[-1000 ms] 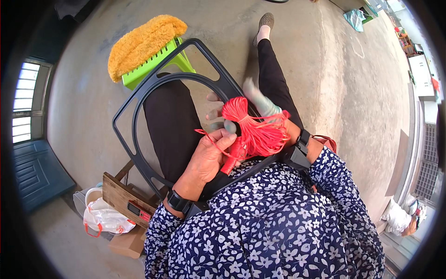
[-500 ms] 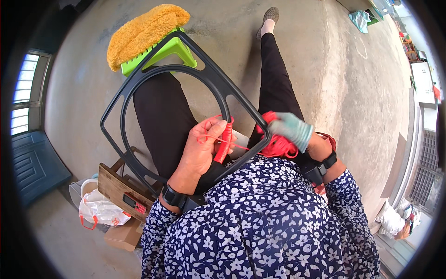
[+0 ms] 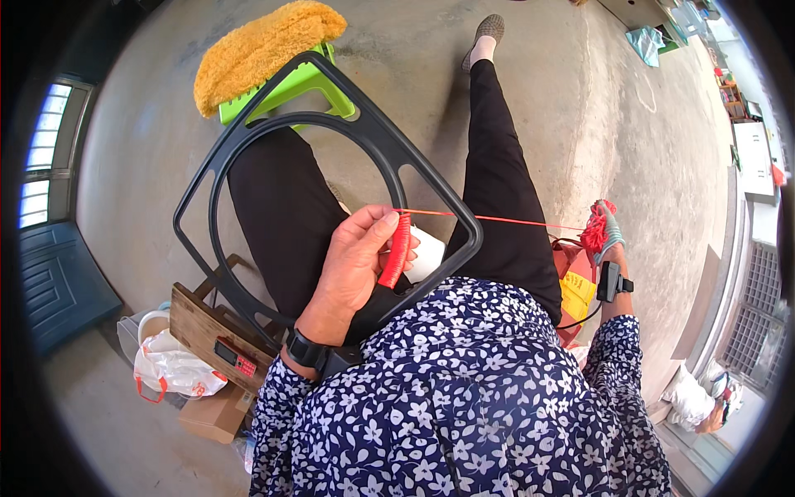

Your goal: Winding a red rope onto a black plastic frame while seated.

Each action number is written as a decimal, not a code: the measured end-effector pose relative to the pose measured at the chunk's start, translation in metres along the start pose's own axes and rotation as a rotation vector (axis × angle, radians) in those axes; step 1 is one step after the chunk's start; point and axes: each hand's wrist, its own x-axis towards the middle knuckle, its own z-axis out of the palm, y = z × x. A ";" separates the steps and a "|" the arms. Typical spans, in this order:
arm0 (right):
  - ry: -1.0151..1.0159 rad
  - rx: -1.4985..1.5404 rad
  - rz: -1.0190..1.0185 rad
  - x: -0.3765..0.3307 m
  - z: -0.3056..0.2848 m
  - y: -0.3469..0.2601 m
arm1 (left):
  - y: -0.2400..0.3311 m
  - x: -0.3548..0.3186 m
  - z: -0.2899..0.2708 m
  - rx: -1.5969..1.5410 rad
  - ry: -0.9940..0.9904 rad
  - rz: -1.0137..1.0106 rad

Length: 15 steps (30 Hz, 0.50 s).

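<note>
a black frame (image 3: pixel 431 186) — square outside, with a round opening — is propped across the lap, and one stretch of its lower right side is wrapped in red cord (image 3: pixel 397 248). the wrapped part is pinched by the left hand (image 3: pixel 352 269), thumb and fingers closed narrowly on it. from there a single taut strand of the cord is drawn out to the right, where a loose red bundle (image 3: pixel 595 230) is gripped in the gloved right hand (image 3: pixel 609 240), held well apart from the frame; how tightly that hand is closed is hard to make out at this edge of the view. below that hand a red bag (image 3: pixel 571 265) is seen with something yellow in it, possibly a packet. to the lower left a wooden board (image 3: pixel 203 327) rests beside a white plastic bag (image 3: pixel 170 373) with red handles and a cardboard box (image 3: pixel 215 414) — their contents are not shown. farther off, on the concrete floor (image 3: pixel 546 99), a green stool (image 3: pixel 290 87) is topped with a fuzzy yellow cushion (image 3: pixel 261 45), its near edge partly hidden behind the frame's top corner.
</note>
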 end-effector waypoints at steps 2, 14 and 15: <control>0.072 -0.054 0.056 -0.003 0.012 -0.002 | 0.001 -0.001 0.002 -0.011 0.015 -0.025; -0.200 -0.920 -0.621 -0.054 0.131 -0.027 | 0.015 -0.005 0.005 0.090 -0.046 -0.045; -0.245 -0.864 -0.683 -0.076 0.158 -0.027 | 0.018 -0.007 0.006 0.136 -0.044 -0.074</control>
